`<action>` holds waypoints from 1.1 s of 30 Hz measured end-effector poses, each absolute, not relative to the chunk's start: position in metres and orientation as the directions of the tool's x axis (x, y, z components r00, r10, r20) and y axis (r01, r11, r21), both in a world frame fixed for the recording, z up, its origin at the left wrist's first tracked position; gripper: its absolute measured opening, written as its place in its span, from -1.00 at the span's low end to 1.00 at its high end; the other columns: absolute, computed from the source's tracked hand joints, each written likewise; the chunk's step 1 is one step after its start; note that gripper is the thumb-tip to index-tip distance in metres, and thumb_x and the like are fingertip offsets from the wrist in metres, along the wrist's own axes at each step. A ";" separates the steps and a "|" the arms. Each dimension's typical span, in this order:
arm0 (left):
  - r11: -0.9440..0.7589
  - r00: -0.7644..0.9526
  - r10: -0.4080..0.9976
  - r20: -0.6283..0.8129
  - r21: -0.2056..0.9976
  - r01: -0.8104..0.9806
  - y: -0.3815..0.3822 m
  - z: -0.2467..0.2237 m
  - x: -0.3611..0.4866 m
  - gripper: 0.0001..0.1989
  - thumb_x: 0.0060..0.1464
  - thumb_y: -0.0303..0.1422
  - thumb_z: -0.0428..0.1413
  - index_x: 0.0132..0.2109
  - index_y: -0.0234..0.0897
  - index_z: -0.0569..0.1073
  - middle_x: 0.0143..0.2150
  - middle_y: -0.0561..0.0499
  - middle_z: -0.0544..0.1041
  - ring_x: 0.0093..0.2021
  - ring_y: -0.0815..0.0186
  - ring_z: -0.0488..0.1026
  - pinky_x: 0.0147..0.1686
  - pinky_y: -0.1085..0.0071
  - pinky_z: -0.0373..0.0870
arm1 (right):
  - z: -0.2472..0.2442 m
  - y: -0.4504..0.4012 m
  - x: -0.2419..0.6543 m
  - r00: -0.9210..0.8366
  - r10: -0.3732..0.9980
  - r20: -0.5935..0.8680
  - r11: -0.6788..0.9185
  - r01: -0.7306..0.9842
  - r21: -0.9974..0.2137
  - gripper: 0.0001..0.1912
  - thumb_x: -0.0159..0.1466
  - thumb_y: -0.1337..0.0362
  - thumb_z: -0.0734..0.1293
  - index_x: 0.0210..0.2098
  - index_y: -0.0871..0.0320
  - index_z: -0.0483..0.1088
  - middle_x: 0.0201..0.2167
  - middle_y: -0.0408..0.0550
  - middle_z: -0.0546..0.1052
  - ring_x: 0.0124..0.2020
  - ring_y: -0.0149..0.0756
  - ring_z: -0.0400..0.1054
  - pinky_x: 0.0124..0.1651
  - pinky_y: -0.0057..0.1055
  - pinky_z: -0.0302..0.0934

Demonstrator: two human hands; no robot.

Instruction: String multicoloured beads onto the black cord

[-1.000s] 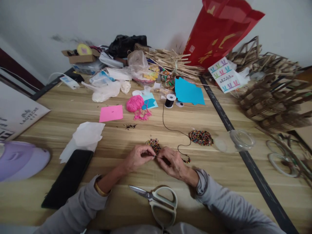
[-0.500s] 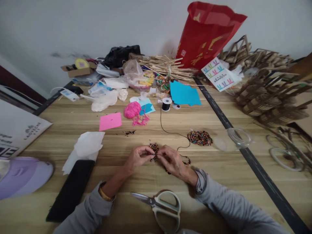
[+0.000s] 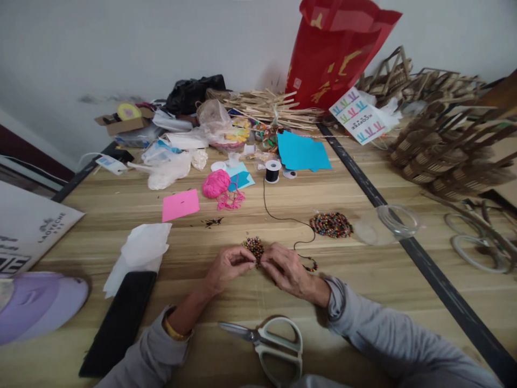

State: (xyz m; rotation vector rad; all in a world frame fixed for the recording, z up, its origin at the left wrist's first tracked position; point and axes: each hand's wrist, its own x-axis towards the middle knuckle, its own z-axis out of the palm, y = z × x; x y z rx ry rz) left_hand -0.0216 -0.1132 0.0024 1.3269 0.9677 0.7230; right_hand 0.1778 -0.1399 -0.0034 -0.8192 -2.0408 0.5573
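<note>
My left hand (image 3: 232, 268) is closed in a pinch at the near edge of a small pile of multicoloured beads (image 3: 252, 246); whatever its fingertips hold is too small to make out. Facing it, almost tip to tip, my right hand (image 3: 286, 269) pinches what looks like the black cord, mostly hidden by the fingers. The black cord (image 3: 288, 220) runs from a white spool (image 3: 272, 171) down to a short beaded stretch (image 3: 311, 264) beside my right hand. A coil of strung beads (image 3: 332, 224) lies farther right. Scissors (image 3: 269, 342) lie below my hands.
Pink yarn (image 3: 216, 184), a pink card (image 3: 181, 205) and blue sheets (image 3: 304, 152) lie beyond my hands. A black phone-like slab (image 3: 119, 323) and white paper (image 3: 141, 248) are at left. Woven baskets (image 3: 440, 151) and clear tubing (image 3: 398, 221) are at right; a red bag (image 3: 339, 54) stands behind.
The camera view has shifted slightly. My hands have come a little nearer the close edge of the bead pile, showing more of it. Both remain pinched.
</note>
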 end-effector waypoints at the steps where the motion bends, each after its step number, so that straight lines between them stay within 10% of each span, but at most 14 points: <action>1: 0.132 0.445 0.881 -0.162 0.987 0.097 -0.113 0.003 -0.022 -0.79 -0.18 -0.33 0.32 -0.40 -0.38 0.51 -0.43 0.00 0.53 -0.39 0.37 0.44 -0.32 0.47 0.36 | -0.003 -0.140 0.178 -0.433 0.721 0.541 0.688 0.350 -0.636 -0.88 0.36 0.38 0.15 -0.28 0.14 0.28 -0.41 -0.02 0.41 -0.35 -0.27 0.27 -0.29 -0.35 0.21; 33: 0.038 0.473 0.878 -0.070 0.996 0.077 -0.112 0.002 -0.019 -0.79 -0.15 -0.31 0.30 -0.41 -0.38 0.52 -0.42 -0.02 0.51 -0.39 0.37 0.42 -0.35 0.49 0.33 | -0.002 -0.140 0.175 -0.440 0.709 0.551 0.704 0.391 -0.593 -0.91 0.32 0.39 0.18 -0.31 0.14 0.27 -0.44 -0.04 0.42 -0.40 -0.29 0.28 -0.36 -0.40 0.18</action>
